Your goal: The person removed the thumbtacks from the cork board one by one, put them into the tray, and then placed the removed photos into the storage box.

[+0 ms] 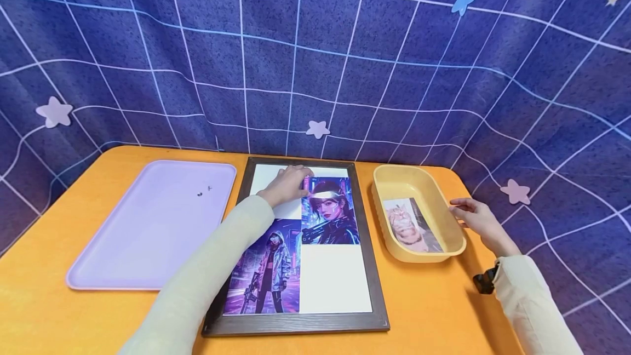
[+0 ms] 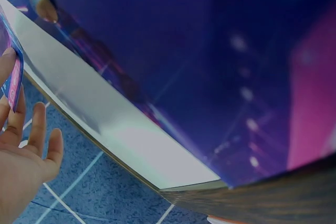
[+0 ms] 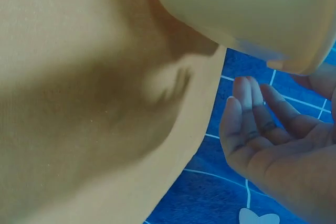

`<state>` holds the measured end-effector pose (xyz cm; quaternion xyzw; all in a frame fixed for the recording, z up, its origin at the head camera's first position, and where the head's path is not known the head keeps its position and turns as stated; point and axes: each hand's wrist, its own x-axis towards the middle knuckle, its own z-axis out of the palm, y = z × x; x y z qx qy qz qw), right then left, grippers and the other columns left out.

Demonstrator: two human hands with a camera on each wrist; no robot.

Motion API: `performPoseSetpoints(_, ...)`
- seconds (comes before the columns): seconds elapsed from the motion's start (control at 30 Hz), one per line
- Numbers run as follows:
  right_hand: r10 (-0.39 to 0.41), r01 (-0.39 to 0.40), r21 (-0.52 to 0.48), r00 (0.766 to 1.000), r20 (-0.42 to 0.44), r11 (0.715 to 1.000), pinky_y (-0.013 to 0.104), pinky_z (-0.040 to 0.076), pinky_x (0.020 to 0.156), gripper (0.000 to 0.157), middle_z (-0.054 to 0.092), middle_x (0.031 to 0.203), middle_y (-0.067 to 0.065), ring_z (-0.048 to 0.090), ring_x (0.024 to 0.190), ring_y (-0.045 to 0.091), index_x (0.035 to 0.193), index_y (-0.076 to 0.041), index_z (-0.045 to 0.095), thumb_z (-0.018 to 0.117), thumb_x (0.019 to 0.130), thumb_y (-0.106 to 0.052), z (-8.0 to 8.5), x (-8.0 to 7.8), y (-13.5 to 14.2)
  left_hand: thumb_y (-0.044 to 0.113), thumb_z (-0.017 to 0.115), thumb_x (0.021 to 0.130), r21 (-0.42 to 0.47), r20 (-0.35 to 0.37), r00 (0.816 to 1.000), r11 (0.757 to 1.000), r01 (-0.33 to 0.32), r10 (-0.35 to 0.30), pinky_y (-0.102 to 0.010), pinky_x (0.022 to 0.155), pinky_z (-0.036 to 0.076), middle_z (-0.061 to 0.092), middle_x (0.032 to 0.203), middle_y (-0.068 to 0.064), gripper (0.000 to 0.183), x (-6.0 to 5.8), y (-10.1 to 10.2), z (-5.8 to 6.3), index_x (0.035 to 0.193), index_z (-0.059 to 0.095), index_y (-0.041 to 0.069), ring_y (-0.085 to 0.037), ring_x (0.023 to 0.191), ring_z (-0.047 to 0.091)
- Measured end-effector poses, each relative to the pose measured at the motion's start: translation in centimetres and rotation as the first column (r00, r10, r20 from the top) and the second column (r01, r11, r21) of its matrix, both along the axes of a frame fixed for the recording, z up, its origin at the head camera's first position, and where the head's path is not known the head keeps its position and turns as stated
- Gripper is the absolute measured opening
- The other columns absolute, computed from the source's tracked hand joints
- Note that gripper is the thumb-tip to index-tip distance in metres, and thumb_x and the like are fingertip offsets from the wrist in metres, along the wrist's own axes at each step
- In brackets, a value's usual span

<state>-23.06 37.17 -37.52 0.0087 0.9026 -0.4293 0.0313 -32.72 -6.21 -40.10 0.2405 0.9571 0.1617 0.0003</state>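
My left hand (image 1: 286,184) pinches the upper left corner of a neon-coloured picture card (image 1: 331,212) showing a person in a visor. The left wrist view shows the card's corner (image 2: 16,82) between thumb and fingers. That card lies in the upper right of a dark wooden frame (image 1: 367,234) with a white backing (image 1: 335,278). A second picture card (image 1: 271,273), of a standing hooded figure, fills the lower left. Beside the right rim of a yellow plastic bin (image 1: 439,201) is my right hand (image 1: 478,222), its fingers loosely bent, thumb close to the wall.
Inside the bin lies a cat picture (image 1: 406,226). A lilac tray (image 1: 158,223) on the left bears two tiny metallic bits (image 1: 199,194). Everything stands on an orange table (image 1: 419,300), with a blue gridded curtain (image 1: 276,70) behind its far edge.
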Motion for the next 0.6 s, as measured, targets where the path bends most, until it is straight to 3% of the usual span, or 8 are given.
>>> performPoseSetpoints(0.33, 0.059, -0.051, -0.154, 0.997, 0.046, 0.987, 0.020, 0.048, 0.070, 0.047, 0.057, 0.089, -0.018, 0.055, 0.080, -0.005, 0.128, 0.015, 0.035, 0.046, 0.093, -0.015, -0.4, 0.1, 0.7, 0.023, 0.070, 0.080, 0.032, 0.000, 1.000, 0.999, 0.010, -0.010, -0.048, 0.097, 0.033, 0.054, 0.127, -0.009, 0.049, 0.0, -0.1, 0.0, 0.124, 0.053, 0.010, -0.029, 0.116, 0.046)
performPoseSetpoints(0.47, 0.091, -0.058, -0.257, 0.989, 0.118, 0.965, 0.020, 0.049, 0.070, 0.046, 0.058, 0.089, -0.017, 0.057, 0.079, -0.001, 0.128, 0.014, 0.032, 0.046, 0.093, -0.014, -0.6, -0.1, 1.1, 0.022, 0.069, 0.081, 0.033, 0.001, 1.000, 0.999, 0.008, -0.008, -0.048, 0.096, 0.033, 0.054, 0.127, -0.009, 0.048, 0.1, -0.1, 0.0, 0.124, 0.053, 0.011, -0.030, 0.116, 0.046)
performPoseSetpoints(0.6, 0.133, -0.064, -0.369, 0.977, 0.165, 0.927, 0.022, 0.049, 0.070, 0.035, 0.062, 0.088, -0.013, 0.059, 0.078, 0.002, 0.122, 0.005, 0.038, 0.047, 0.093, -0.012, -0.6, -0.1, 1.4, 0.022, 0.067, 0.082, 0.043, 0.001, 1.000, 0.999, 0.013, -0.013, -0.049, 0.097, 0.033, 0.053, 0.129, -0.009, 0.047, 0.1, -0.1, 0.1, 0.125, 0.052, 0.012, -0.031, 0.118, 0.046)
